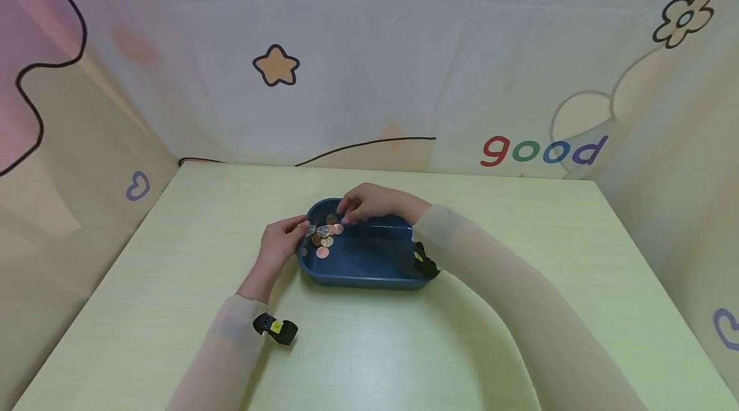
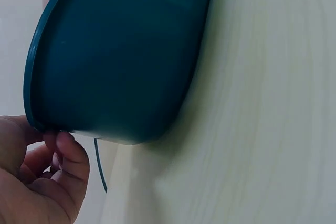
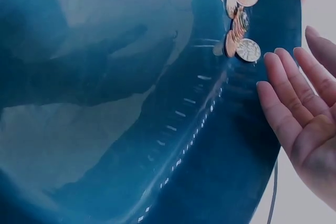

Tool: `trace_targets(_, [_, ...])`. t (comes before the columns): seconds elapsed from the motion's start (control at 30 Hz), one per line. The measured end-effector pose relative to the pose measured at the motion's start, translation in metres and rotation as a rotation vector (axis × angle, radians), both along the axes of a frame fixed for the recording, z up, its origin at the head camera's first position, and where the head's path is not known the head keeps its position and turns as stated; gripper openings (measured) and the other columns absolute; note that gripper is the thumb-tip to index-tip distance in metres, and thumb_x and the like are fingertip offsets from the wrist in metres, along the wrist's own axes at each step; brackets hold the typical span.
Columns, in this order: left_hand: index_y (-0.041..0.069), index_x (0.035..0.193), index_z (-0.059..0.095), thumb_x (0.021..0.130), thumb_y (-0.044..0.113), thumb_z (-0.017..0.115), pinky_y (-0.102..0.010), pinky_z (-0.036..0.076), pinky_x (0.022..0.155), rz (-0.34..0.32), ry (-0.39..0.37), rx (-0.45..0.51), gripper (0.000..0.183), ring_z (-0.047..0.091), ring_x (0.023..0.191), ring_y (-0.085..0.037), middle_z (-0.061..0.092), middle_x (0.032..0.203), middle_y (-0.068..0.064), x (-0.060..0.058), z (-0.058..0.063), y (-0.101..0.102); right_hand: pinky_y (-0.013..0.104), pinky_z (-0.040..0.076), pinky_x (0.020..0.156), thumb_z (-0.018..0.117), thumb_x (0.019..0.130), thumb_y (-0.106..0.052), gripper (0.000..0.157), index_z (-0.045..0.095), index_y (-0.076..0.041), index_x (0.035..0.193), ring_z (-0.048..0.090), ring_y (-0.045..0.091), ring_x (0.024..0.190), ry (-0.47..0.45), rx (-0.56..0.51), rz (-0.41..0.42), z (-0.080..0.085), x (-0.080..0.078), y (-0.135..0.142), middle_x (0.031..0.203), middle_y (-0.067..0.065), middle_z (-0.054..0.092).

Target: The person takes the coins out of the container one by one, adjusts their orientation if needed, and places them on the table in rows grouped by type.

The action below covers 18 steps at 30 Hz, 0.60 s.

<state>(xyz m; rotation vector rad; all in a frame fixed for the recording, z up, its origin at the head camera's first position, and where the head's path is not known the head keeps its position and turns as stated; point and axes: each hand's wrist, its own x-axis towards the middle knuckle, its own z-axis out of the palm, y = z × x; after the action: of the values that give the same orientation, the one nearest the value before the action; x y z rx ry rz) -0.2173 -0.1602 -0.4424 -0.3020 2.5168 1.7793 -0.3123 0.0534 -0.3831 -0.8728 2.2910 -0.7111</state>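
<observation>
A blue oblong tray [image 1: 375,260] with rounded ends stands on the table in the head view. Copper and silver coins [image 1: 322,252] lie in a loose cluster at its left end. My left hand [image 1: 279,245] grips the tray's left rim, thumb and curled fingers pinching the edge in the left wrist view. Over the far rim reaches my right hand [image 1: 374,201], its fingers just beside the coins. The right wrist view shows that hand [image 3: 310,106] with fingers extended and nothing in them, close to a silver coin [image 3: 248,50].
The pale wooden table [image 1: 358,347] spreads around the tray. A printed cloth backdrop [image 1: 369,65] with a star and the word "good" hangs behind it and along both sides. Black wrist cameras [image 1: 277,327] sit on both sleeves.
</observation>
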Motion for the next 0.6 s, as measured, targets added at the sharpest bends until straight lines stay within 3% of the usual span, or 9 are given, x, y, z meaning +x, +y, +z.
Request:
trace_targets(0.2, [0.0, 0.141, 0.06, 0.105, 0.02, 0.055, -0.018, 0.041, 0.054, 0.008, 0.008, 0.028, 0.041, 0.046, 0.058, -0.003, 0.067, 0.118, -0.025, -0.001, -0.005, -0.001, 0.035, 0.058, 0.092, 0.063, 0.101, -0.015, 0.037, 0.063, 0.001, 0.134, 0.071, 0.025, 0.105, -0.018, 0.012, 0.018, -0.006, -0.002, -0.014, 0.121, 0.018, 0.074])
trace_targets(0.33, [0.005, 0.146, 0.057, 0.106, 0.02, 0.056, -0.019, 0.04, 0.052, 0.016, 0.017, 0.048, 0.043, 0.044, 0.055, -0.004, 0.065, 0.091, -0.012, -0.001, -0.006, 0.0, 0.034, 0.058, 0.092, 0.062, 0.101, -0.011, 0.036, 0.062, 0.001, 0.135, 0.072, 0.025, 0.105, -0.036, 0.016, 0.02, -0.011, -0.003, -0.022, 0.12, 0.02, 0.073])
trace_targets(0.43, [0.009, 0.148, 0.054, 0.106, 0.019, 0.056, -0.019, 0.039, 0.052, 0.017, 0.018, 0.06, 0.044, 0.042, 0.054, -0.005, 0.052, 0.077, 0.002, -0.001, -0.006, 0.0, 0.034, 0.059, 0.091, 0.061, 0.101, -0.01, 0.037, 0.061, 0.001, 0.137, 0.073, 0.025, 0.102, -0.046, 0.023, 0.02, -0.016, -0.004, -0.026, 0.118, 0.02, 0.074])
trace_targets(0.6, [0.012, 0.148, 0.055, 0.106, 0.02, 0.055, -0.019, 0.039, 0.05, 0.023, 0.029, 0.06, 0.043, 0.044, 0.052, -0.004, 0.051, 0.077, 0.002, 0.001, -0.008, 0.002, 0.033, 0.06, 0.087, 0.062, 0.101, -0.013, 0.04, 0.06, 0.0, 0.139, 0.075, 0.026, 0.098, -0.062, 0.036, 0.002, -0.022, -0.004, -0.033, 0.117, 0.019, 0.074])
